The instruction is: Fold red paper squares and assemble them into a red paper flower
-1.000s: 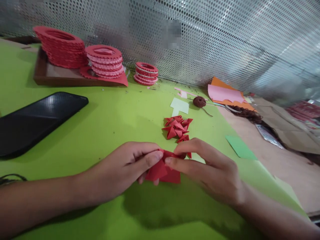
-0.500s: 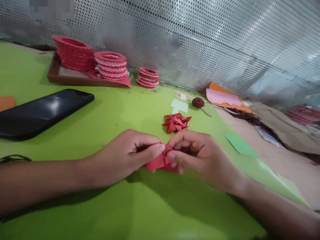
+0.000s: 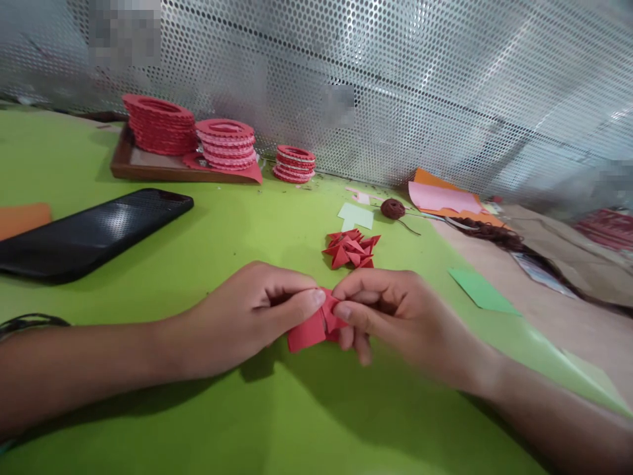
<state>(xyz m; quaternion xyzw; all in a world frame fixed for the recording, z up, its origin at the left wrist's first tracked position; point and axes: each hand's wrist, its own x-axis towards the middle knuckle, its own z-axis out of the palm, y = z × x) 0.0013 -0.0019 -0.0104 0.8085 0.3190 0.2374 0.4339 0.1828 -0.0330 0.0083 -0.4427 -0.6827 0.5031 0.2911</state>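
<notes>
Between my two hands is a small piece of folded red paper (image 3: pixel 307 332), with a crease or slit down its middle. My left hand (image 3: pixel 264 303) pinches its left part, the thumb pressed on top near the upper edge. The right part is pinched by the thumb and index finger of my right hand (image 3: pixel 395 307), whose other fingers curl underneath. Part of the paper is hidden by my fingers. Just beyond my right hand, a pile of folded red paper pieces (image 3: pixel 351 249) with pointed tips lies on the green table (image 3: pixel 198 422).
A black phone (image 3: pixel 99 231) lies at left by orange paper (image 3: pixel 24 220). Behind stand a brown tray (image 3: pixel 163 173) with stacked red and pink rings (image 3: pixel 226 145) and a smaller ring stack (image 3: pixel 294 163). Brown yarn (image 3: pixel 393 208) and green paper (image 3: pixel 483 290) lie right. Perforated metal (image 3: pixel 297 79) borders the back.
The whole view has shifted slightly, so things on the table sit a little lower. Both hands keep their pinch; the paper's left flap now tilts more toward me.
</notes>
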